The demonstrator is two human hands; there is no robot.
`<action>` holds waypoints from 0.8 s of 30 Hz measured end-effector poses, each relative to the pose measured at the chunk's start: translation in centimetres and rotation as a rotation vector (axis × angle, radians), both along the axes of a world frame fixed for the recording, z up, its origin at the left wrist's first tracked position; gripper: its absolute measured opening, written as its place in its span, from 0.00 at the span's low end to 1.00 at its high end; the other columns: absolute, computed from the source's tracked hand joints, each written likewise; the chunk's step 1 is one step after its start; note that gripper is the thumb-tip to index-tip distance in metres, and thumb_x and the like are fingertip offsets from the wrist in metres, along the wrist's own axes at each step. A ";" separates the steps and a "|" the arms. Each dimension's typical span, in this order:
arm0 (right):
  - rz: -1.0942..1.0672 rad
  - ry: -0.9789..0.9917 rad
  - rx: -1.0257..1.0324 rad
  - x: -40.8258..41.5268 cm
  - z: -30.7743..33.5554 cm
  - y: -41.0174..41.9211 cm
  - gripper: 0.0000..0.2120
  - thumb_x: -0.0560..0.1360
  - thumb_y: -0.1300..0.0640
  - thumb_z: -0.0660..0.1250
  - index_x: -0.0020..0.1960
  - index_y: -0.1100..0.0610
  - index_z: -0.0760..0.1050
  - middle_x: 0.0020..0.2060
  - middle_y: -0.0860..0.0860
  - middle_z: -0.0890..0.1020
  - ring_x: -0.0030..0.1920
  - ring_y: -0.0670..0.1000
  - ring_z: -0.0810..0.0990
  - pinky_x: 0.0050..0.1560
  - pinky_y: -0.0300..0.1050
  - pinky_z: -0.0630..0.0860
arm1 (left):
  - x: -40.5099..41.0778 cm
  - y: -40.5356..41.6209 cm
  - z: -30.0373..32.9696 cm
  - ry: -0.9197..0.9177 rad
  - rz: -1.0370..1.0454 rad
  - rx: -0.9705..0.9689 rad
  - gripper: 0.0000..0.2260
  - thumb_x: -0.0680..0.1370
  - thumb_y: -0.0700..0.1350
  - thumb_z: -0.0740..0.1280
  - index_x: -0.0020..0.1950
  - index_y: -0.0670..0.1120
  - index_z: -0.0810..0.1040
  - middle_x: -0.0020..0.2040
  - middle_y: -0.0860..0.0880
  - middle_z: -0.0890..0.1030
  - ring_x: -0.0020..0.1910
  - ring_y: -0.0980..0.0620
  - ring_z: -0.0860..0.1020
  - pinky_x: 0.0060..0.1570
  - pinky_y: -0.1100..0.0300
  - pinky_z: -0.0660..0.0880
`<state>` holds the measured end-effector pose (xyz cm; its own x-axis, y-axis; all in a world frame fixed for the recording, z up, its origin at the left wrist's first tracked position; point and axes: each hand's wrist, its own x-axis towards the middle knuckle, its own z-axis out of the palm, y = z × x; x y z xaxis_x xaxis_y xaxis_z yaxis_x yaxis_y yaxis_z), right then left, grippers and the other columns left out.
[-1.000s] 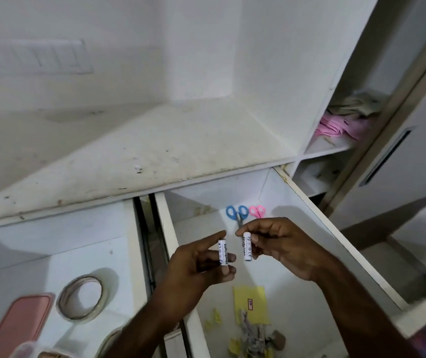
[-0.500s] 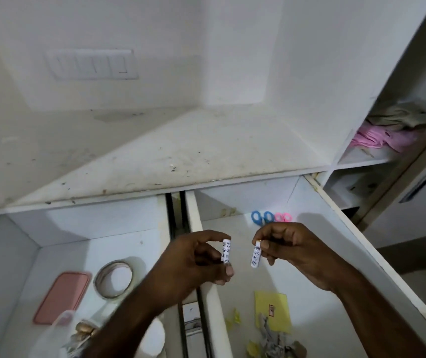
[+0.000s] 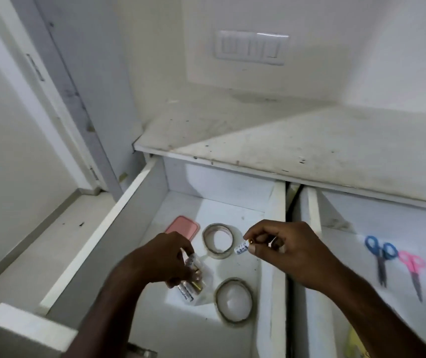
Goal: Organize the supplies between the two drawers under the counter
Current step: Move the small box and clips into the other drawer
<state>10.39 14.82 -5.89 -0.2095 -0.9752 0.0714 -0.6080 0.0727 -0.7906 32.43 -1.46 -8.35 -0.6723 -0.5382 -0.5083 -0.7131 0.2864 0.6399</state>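
Observation:
Both hands are over the open left drawer [image 3: 139,202]. My left hand [image 3: 160,259] pinches a white battery [image 3: 190,260] low over a clear bag of batteries [image 3: 191,288] on the drawer floor. My right hand [image 3: 284,251] pinches a second white battery [image 3: 243,247] with a brass tip, held above a tape roll [image 3: 218,240]. Another tape roll [image 3: 234,302] lies nearer me. A pink flat case [image 3: 182,226] sits at the back of the left drawer. In the right drawer [image 3: 310,215] lie blue scissors [image 3: 380,254] and pink scissors [image 3: 413,267].
A dusty white counter [image 3: 297,135] overhangs both drawers. A switch plate [image 3: 252,47] is on the back wall. A door frame [image 3: 59,99] and floor ledge stand to the left. Something yellow [image 3: 354,342] shows at the right drawer's near end.
Both hands moved from over the right drawer to over the left drawer, each still pinching a battery. The left hand dropped down to the battery bag. The view swung left.

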 end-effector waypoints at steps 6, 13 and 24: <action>0.153 0.173 0.055 3.3 -1.7 -3.0 0.07 0.76 0.57 0.71 0.53 0.50 0.84 0.40 0.41 0.85 0.41 0.37 0.82 0.42 0.31 0.74 | 0.4 0.1 -0.9 0.065 0.129 0.038 0.18 0.73 0.48 0.76 0.56 0.41 0.77 0.37 0.38 0.84 0.28 0.47 0.81 0.30 0.56 0.81; 0.354 0.462 0.169 6.8 -5.0 -7.1 0.15 0.78 0.60 0.63 0.62 0.52 0.81 0.49 0.52 0.86 0.50 0.52 0.83 0.50 0.49 0.79 | 0.2 -0.8 -1.5 0.126 0.224 -0.330 0.09 0.80 0.42 0.65 0.58 0.44 0.80 0.42 0.41 0.85 0.37 0.44 0.83 0.38 0.55 0.82; 0.045 0.358 -0.156 1.2 -2.5 -3.4 0.11 0.77 0.58 0.65 0.55 0.50 0.84 0.40 0.42 0.85 0.42 0.42 0.81 0.44 0.37 0.74 | -1.5 1.3 -1.2 0.449 -0.061 -0.648 0.11 0.79 0.44 0.65 0.60 0.50 0.81 0.54 0.54 0.83 0.51 0.55 0.79 0.53 0.60 0.76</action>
<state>11.55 11.39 -8.43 -0.1022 -0.9544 0.2805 -0.8471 -0.0643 -0.5276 30.98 -0.12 -9.51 -0.7765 -0.5900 0.2212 -0.3971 0.7307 0.5553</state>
